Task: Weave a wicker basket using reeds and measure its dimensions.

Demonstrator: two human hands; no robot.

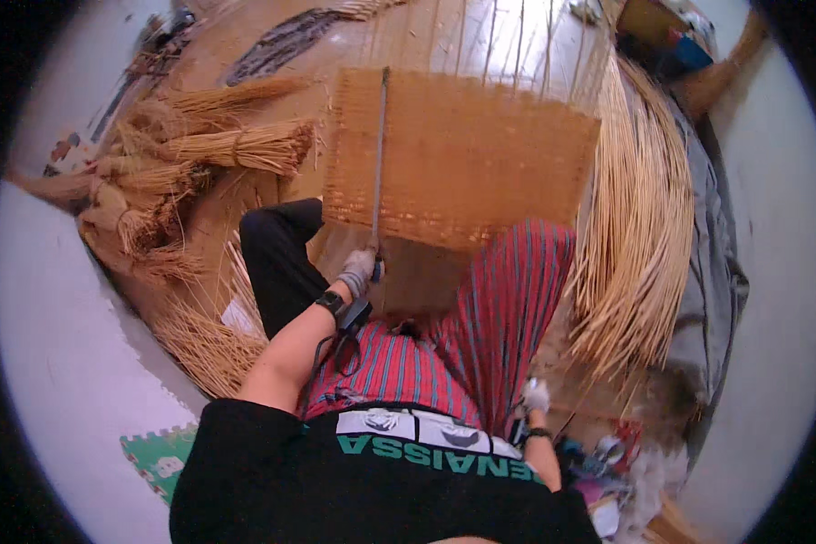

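Observation:
My left hand [357, 269], in a pale knitted glove, grips a tape measure [377, 268] at the near edge of a woven tan mat [490, 159]. Its narrow blade [379, 159] lies straight across the mat to the far edge. Below that hand, a black device [354, 319] with a looped cord sits by my wristwatch. My right hand [535, 397], also in a white glove, is low beside my hip, near a small metallic object; its fingers are too small and blurred to read. Red striped cloth [508, 299] covers my lap and right leg.
Tied bundles of reeds [236, 145] lie at the left, loose canes [204, 349] below them. Long canes [635, 227] run along the right over grey sheeting [712, 290]. Pale walls [771, 254] border both sides. Mixed clutter [607, 462] and a green foam mat [154, 453] are at the lower edges.

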